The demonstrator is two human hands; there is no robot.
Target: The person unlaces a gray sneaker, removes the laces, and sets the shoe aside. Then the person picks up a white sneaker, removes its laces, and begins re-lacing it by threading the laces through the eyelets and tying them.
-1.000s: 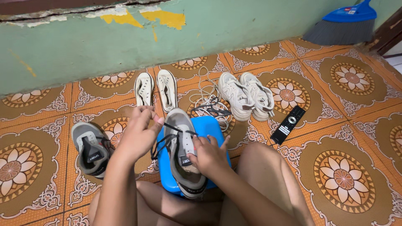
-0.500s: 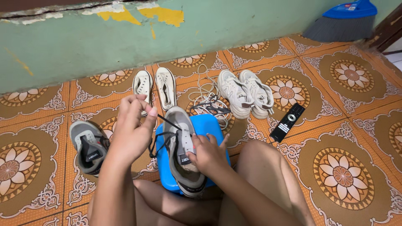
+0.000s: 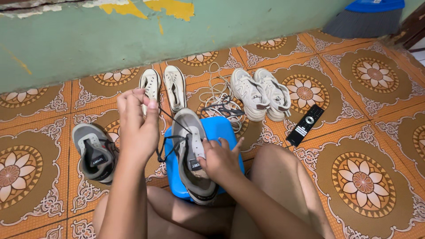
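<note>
Two hands work one grey sneaker lying on a blue stool at six o'clock. My left hand has risen since a second ago, fingers pinched shut on the black lace, drawing it taut, so the lacing seems to be advancing. My right hand presses the tongue, fingers curled. I count five other shoes: one grey mate at nine o'clock, two flat white ones and two chunky white ones at twelve, plus one remote.
</note>
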